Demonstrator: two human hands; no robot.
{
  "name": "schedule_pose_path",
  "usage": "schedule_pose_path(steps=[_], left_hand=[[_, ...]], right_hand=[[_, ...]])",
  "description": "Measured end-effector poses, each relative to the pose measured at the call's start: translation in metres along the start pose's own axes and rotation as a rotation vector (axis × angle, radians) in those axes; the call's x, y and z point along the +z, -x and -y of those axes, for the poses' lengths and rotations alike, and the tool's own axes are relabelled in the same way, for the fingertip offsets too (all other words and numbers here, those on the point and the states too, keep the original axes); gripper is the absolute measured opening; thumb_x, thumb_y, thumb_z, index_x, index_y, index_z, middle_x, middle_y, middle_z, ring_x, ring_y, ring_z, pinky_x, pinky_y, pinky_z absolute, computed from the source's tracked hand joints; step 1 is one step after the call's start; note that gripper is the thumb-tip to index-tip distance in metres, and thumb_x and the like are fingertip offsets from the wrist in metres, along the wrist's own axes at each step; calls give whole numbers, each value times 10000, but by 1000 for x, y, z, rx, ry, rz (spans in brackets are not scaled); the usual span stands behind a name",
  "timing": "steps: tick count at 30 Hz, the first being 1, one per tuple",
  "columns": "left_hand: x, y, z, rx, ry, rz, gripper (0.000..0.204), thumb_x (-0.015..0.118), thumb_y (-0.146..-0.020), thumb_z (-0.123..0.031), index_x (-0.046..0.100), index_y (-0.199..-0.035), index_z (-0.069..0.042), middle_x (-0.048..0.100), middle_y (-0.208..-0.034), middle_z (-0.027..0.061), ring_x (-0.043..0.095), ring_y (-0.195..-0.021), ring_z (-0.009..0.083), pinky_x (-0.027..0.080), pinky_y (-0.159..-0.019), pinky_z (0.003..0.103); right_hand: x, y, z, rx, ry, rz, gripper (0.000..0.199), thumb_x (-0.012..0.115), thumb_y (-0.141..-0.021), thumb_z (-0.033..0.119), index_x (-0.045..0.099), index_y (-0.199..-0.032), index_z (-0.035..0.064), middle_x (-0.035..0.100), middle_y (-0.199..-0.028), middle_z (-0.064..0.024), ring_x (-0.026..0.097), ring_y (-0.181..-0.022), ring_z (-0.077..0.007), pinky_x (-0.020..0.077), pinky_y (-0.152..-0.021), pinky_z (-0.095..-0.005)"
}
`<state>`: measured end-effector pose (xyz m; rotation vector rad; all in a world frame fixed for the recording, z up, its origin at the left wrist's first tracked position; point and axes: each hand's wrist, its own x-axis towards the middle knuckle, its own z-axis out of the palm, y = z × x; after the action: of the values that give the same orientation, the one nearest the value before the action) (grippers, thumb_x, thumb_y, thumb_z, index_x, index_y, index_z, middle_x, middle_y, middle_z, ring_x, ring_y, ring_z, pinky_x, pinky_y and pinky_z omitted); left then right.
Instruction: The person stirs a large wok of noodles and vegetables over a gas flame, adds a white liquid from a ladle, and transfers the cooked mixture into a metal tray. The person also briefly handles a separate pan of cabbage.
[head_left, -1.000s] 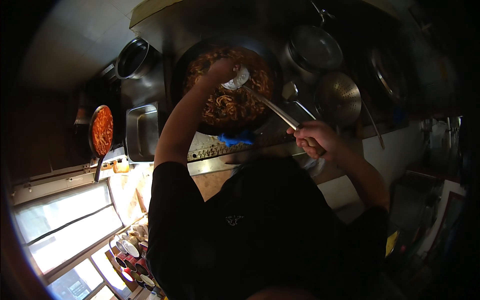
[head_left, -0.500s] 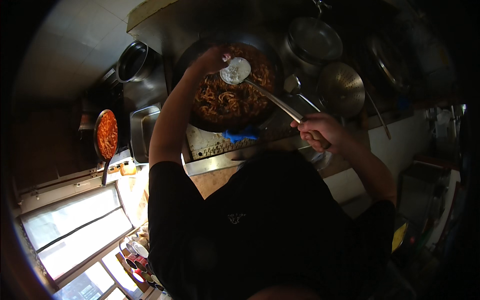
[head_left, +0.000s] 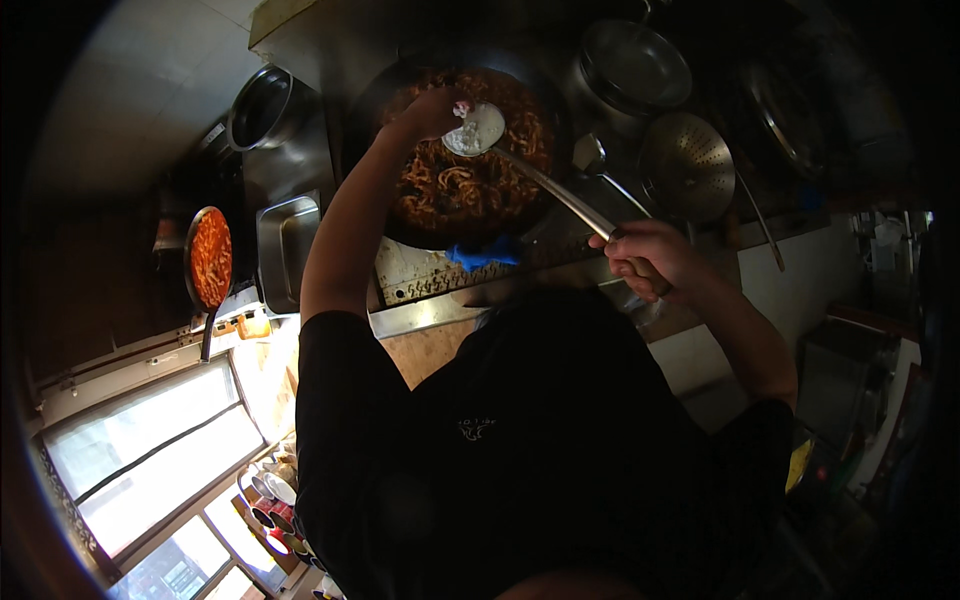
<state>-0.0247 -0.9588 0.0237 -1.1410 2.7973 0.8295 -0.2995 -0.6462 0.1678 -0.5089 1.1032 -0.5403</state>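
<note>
Above a large dark wok [head_left: 368, 105] I hold a long-handled metal ladle [head_left: 560, 192] level. White powder [head_left: 466, 138] lies in its bowl, heaped toward the left side. My right hand [head_left: 655, 262] is wrapped round the handle's grip end, near my body. At the bowl's left rim is my left hand [head_left: 432, 114], its fingers curled together and white powder on the fingertips. Below both hands, the wok holds dark reddish-brown sauce with pale strips of food [head_left: 465, 195]; my left forearm and the ladle hide part of it.
Left stand a pan of red food [head_left: 210, 258], an empty-looking steel tray [head_left: 290, 250] and a dark pot [head_left: 262, 108]. To the right are a perforated strainer [head_left: 688, 168], a second ladle [head_left: 590, 155] and stacked pans [head_left: 636, 65]. A blue cloth [head_left: 482, 254] lies at the wok's near edge.
My left fingertips have moved slightly up and right along the bowl's rim. The powder now sits more to the bowl's left, with bare metal showing. My right hand has kept its grip.
</note>
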Motion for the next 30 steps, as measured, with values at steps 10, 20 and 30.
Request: schedule_pose_path(steps=[10, 20, 30], left_hand=[[16, 3, -10, 11, -72, 98, 489, 735, -767, -168, 618, -1242, -153, 588, -1289, 128, 578, -1160, 320, 478, -984, 441], [28, 12, -16, 105, -273, 177, 518, 725, -755, -176, 603, -1259, -172, 541, -1335, 119, 550, -1188, 320, 466, -991, 430], [30, 0, -10, 9, -192, -14, 336, 663, -849, -170, 639, -1183, -133, 649, -1113, 164, 613, -1045, 337, 505, -896, 459]], right_hand=[[5, 3, -1, 12, 32, -9, 327, 546, -895, 128, 521, -1165, -56, 534, -688, -28, 445, -421, -70, 357, -391, -236], [5, 4, -8, -3, 18, 9, 325, 526, -900, 113, 516, -1172, -67, 551, -718, -47, 451, -423, -77, 369, -399, -248], [15, 8, -5, -2, 6, -18, 303, 525, -905, 110, 541, -1167, -42, 510, -660, -26, 419, -383, -61, 337, -342, -228]])
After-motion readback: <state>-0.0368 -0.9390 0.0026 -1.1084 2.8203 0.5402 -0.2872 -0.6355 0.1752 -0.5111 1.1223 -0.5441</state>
